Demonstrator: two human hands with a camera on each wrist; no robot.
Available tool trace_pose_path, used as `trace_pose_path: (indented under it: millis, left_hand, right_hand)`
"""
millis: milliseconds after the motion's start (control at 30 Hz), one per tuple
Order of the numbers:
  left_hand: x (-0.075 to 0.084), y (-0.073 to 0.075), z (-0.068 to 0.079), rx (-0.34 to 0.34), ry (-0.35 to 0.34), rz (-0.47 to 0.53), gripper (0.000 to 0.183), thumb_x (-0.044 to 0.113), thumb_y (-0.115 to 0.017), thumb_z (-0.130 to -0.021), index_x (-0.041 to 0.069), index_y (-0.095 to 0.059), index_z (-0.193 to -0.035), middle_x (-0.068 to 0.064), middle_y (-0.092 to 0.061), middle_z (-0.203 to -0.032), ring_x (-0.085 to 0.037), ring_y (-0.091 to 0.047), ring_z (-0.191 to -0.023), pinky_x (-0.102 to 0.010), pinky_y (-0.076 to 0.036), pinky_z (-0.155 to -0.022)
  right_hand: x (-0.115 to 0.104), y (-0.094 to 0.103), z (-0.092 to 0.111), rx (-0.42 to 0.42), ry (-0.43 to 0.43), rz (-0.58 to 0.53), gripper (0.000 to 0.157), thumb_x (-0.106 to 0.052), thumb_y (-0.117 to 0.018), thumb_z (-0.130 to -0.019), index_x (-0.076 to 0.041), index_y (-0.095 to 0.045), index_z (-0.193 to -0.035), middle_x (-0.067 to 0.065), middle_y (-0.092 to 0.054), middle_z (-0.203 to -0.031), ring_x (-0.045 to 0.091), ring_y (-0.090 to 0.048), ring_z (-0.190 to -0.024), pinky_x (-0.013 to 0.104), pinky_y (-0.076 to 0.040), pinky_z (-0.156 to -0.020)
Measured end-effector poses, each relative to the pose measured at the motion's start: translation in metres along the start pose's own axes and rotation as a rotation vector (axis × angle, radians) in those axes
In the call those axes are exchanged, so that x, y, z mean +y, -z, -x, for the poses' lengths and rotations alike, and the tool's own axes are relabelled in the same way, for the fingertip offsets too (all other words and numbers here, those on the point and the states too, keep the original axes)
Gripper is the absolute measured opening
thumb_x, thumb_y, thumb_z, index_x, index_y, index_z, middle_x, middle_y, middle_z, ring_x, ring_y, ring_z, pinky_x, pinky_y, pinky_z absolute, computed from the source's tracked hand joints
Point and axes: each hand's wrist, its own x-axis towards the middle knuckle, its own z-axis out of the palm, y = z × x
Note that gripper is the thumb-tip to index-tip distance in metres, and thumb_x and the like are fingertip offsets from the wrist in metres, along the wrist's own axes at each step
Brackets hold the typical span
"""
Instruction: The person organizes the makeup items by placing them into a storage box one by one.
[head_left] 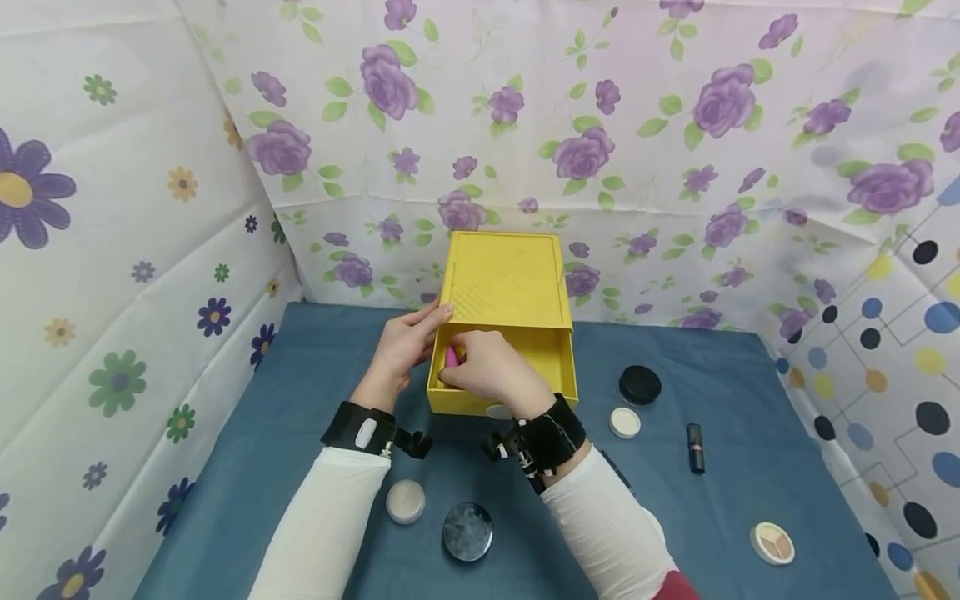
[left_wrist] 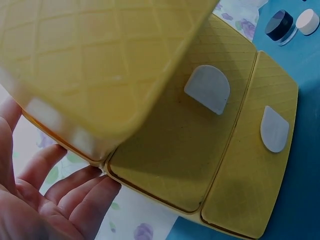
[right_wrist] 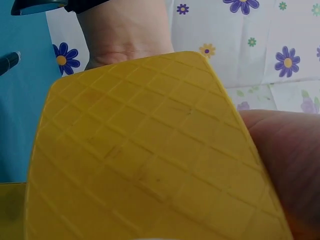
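Observation:
A yellow drawer chest with a waffle pattern stands against the back cloth, its top drawer pulled out. My left hand touches the chest's left side, and the left wrist view shows its fingers against the edge beside the drawers. Reaching into the left part of the drawer, my right hand pinches a small pink item, mostly covered by the fingers. Below the pulled-out drawer, two closed drawer fronts carry white rounded handles. In the right wrist view, the waffled drawer front hides the fingers.
Right of the chest lie a black round container, a small white jar and a dark lipstick tube. A three-tone round palette sits farther right. Between my forearms are a pale round pot and a dark-rimmed round case.

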Motion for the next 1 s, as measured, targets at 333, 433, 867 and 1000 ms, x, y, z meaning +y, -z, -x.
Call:
trace_pose_path:
  millis: [333,433,867,1000]
  left_hand:
    - [0.0004,0.0032,-0.0023,-0.001,0.013,0.001,0.081,0.068,-0.077,-0.071,0.03,-0.057,-0.14,-0.007,-0.065,-0.129,-0.014,-0.067,-0.101,-0.042,-0.054,-0.095]
    - [0.0011,0.0039,-0.0007,0.004,0.013,-0.003,0.081,0.068,-0.077,-0.07,0.03,-0.057,-0.14,-0.007,-0.065,-0.129,-0.015,-0.067,-0.101,-0.043,-0.053,-0.095]
    - [-0.0001,0.0013,0.0013,0.001,0.011,0.013,0.079,0.066,-0.078,-0.072,0.029,-0.059,-0.139,-0.007,-0.066,-0.127,-0.015,-0.067,-0.101,-0.045,-0.052,-0.097]
    - [-0.0018,0.0016,0.0018,0.002,0.013,0.013,0.078,0.066,-0.077,-0.072,0.03,-0.059,-0.138,-0.007,-0.067,-0.125,-0.014,-0.067,-0.1,-0.044,-0.052,-0.097]
  right_hand:
    - [0.0004,-0.002,-0.0009,-0.04,0.021,-0.003,0.027,-0.028,-0.068,-0.092,-0.015,-0.062,-0.114,0.006,-0.057,-0.078,0.018,-0.056,-0.066,0.025,-0.041,-0.054]
    - [0.0021,-0.0035,-0.0005,-0.04,0.029,-0.018,0.027,-0.029,-0.066,-0.093,-0.017,-0.061,-0.117,0.007,-0.059,-0.08,0.018,-0.056,-0.064,0.025,-0.041,-0.052]
    - [0.0058,-0.0075,0.0036,-0.012,-0.009,-0.001,0.038,-0.039,-0.056,-0.101,-0.016,-0.062,-0.13,0.003,-0.057,-0.072,0.018,-0.054,-0.056,0.024,-0.04,-0.048]
    - [0.0059,-0.0083,0.0054,-0.012,-0.008,0.008,0.038,-0.04,-0.055,-0.101,-0.017,-0.062,-0.131,0.004,-0.057,-0.072,0.018,-0.055,-0.058,0.024,-0.041,-0.049]
